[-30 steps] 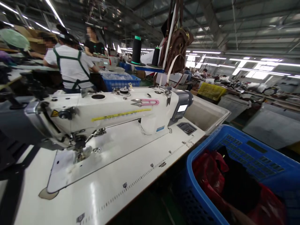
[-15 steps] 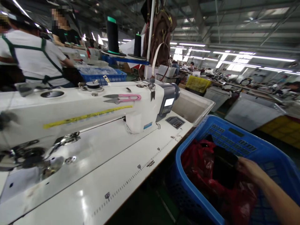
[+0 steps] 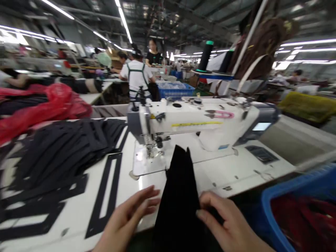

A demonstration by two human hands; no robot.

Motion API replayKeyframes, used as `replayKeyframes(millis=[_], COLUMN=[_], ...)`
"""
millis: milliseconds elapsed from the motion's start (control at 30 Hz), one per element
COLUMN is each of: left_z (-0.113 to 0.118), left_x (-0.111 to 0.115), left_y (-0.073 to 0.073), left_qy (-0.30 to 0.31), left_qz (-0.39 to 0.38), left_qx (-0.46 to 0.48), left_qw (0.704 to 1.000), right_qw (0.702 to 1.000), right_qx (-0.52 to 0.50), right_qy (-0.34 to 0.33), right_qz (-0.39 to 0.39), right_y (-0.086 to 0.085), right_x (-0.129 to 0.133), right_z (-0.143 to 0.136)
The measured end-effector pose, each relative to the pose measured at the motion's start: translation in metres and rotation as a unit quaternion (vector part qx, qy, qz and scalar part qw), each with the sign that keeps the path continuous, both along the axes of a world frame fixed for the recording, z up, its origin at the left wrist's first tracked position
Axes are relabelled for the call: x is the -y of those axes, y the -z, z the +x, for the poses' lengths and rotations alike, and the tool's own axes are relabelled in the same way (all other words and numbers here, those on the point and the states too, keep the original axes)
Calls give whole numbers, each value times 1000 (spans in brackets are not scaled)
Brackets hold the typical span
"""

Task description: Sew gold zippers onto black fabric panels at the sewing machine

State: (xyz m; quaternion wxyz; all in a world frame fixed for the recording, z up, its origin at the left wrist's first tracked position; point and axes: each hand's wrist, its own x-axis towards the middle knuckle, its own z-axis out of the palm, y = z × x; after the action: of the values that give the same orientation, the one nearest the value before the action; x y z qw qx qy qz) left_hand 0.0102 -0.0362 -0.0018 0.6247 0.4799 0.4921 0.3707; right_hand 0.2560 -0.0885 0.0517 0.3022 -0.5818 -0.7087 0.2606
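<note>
Since black fabric would likely droop, I have right hand pinching its edge, fingers nearly closed; left hand, loosely open beside it, grips nothing.

Long tube lights hang beneath a dark metal roof, above worktables.

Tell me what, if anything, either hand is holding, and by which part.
The right hand pinches the black fabric piece by its right edge; the left hand is open at the left edge, contact unclear.
</note>
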Motion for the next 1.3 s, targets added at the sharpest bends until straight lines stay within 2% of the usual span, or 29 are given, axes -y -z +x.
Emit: replayKeyframes(millis=[33, 100, 167, 267, 333, 400, 467, 533, 633, 733, 833, 900, 1033, 1167, 1233, 1300], left_z=[5, 17, 23, 22, 20, 19, 19, 19, 15, 13, 16, 19, 21, 16, 15, 15], left_x=[0, -3, -6, -5, -2, 0, -1, -5, -14, -22, -26, -30, -38, -42, -42, -44], left_y=[0, 0, 0, -5, -11, -16, -17, -13, -1, 8, 10, 7, 0, -10, -16, -22], left_qy=[19, 18, -13, -51, -59, -36, 12, 40, 18, 7, 30, 49, 95, 125, 185, 259], left_qz=[-8, -1, 27, 148, 238, 282, 273, 243, 204, 191, 222, 281, 417, 449, 489, 536], left_qx=[25, 73, 75, -49, -156, -222, -224, -185, -164, -192, -230, -269, -349, -395, -399, -398], left_qw=[999, 997, 997, 986, 957, 933, 935, 951, 965, 963, 947, 920, 834, 791, 754, 698], right_qw=[999, 994, 989, 986, 986, 988, 990, 985, 969, 966, 973, 980, 989, 988, 987, 987], right_qx=[-20, -65, -107, -150, -156, -135, -74, 14, 113, 132, 107, 70, -23, -115, -121, -120], right_qy=[-39, -80, -74, -6, 38, 77, 117, 136, 113, 110, 113, 111, 107, 93, 92, 83], right_qz=[-15, -45, -65, -67, -50, -18, 35, 109, 190, 196, 171, 151, 98, 45, 51, 61], right_y=[13, 34, 45, 48, 47, 50, 58, 69, 82, 87, 86, 85, 79, 66, 58, 49], right_x=[-7, -16, -20, -22, -27, -34, -45, -56, -67, -71, -71, -73, -78, -82, -83, -84], right_z=[-17, -39, -46, -40, -34, -33, -34, -33, -28, -20, -15, -14, -12, -14, -17, -20])
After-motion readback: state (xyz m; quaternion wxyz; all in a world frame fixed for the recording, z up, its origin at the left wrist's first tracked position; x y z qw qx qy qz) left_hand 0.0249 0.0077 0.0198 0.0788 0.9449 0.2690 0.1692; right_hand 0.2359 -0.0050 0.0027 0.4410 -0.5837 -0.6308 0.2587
